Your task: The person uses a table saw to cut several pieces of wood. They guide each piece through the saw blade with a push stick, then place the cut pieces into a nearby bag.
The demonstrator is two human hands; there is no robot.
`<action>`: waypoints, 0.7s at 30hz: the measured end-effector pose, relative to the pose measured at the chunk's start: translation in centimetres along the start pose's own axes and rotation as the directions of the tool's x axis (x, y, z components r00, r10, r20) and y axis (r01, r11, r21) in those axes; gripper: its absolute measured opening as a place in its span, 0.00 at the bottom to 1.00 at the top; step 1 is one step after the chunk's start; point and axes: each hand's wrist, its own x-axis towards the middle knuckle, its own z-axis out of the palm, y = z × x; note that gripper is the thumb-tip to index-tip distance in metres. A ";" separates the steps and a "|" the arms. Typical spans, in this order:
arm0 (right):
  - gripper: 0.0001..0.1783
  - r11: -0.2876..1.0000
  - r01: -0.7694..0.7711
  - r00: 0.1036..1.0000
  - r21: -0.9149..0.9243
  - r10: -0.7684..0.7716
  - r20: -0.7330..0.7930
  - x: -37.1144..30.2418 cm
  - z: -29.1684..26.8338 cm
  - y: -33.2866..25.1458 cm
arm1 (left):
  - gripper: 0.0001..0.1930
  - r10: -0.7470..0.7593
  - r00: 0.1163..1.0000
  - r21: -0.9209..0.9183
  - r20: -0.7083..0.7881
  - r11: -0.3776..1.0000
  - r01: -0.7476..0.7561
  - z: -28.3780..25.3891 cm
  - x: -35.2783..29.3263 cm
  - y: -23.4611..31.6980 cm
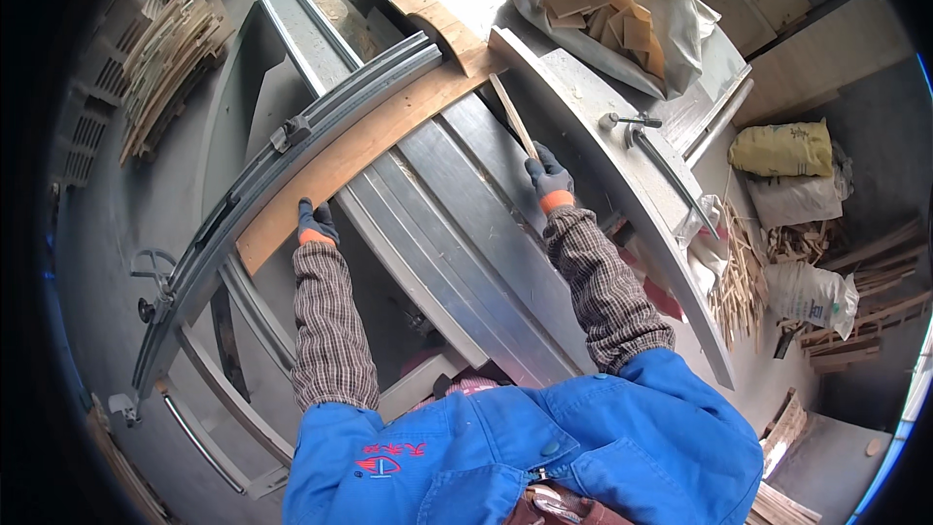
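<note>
A long wooden board [362,161] lies across the metal bed of a sliding table saw [462,219], along the aluminium fence [364,84]. My left hand [317,222] is closed on the board's near edge, towards its left end. In my right hand [551,178] is a thin wooden stick [513,115], whose far tip reaches close to the board's right end. A curved-looking wooden piece [439,21] stands at that end of the board, over the area where the blade would sit; no blade is visible. Both hands wear dark gloves with orange cuffs.
Right of my right hand runs a long rip fence [603,151], with a clamp handle [637,122] beside it. A white sack of wood offcuts [622,15] sits at the far right of the machine. Stacked wood strips [170,73] stand far left; filled sacks [782,148] lie at right.
</note>
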 end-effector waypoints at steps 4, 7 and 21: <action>0.28 0.999 0.020 1.000 -0.050 -0.020 0.010 0.9 1.7 -0.8 | 0.18 0.040 0.999 -0.009 0.013 0.999 -0.040 0.6 2.2 1.2; 0.28 0.997 0.047 0.999 -0.056 -0.048 -0.004 2.0 3.0 -1.5 | 0.19 0.043 0.998 -0.059 0.036 0.997 -0.041 1.2 4.5 1.2; 0.30 0.962 0.186 0.982 0.197 -0.183 -0.037 -6.0 3.7 1.8 | 0.15 -0.335 0.922 -0.259 0.195 0.889 0.378 -4.7 10.7 2.9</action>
